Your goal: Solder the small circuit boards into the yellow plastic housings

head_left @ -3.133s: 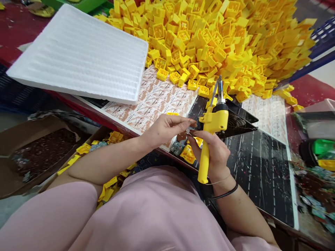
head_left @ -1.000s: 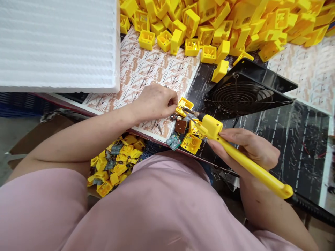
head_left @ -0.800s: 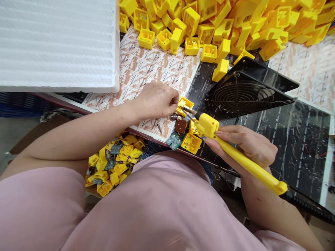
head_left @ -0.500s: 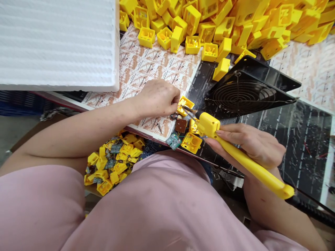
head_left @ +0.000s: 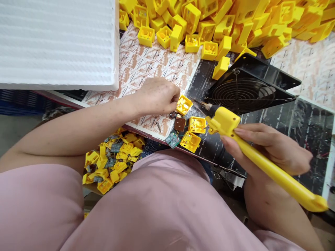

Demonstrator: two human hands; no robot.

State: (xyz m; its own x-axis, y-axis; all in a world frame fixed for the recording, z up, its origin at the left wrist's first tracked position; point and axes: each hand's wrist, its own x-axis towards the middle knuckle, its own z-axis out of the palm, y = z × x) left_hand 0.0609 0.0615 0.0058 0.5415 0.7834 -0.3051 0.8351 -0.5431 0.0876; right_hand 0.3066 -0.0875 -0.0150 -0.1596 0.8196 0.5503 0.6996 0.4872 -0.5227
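My right hand (head_left: pixel 274 146) is closed round the handle of a yellow soldering iron (head_left: pixel 230 122). Its dark, thin tip points up and left, a little apart from a small yellow plastic housing (head_left: pixel 184 104). At that housing's left edge, my left hand (head_left: pixel 163 96) is closed in a pinch, its fingertips partly hidden. Just below lie a brown circuit board (head_left: pixel 179 123) and a green circuit board (head_left: pixel 173 139) with thin wires. Another open yellow housing (head_left: pixel 197 124) and a yellow cover with a round speaker grille (head_left: pixel 191 141) rest beside the boards.
A black fan (head_left: pixel 238 92) with a wire guard stands right of the work spot. Many yellow housings (head_left: pixel 192 43) are heaped at the back. White foam (head_left: pixel 57 45) covers the upper left. Below the table edge, a box holds yellow parts (head_left: pixel 120 167) and boards.
My right hand has drawn the soldering iron back to the right, so its tip has come away from the yellow housing. My left hand has stayed almost in place.
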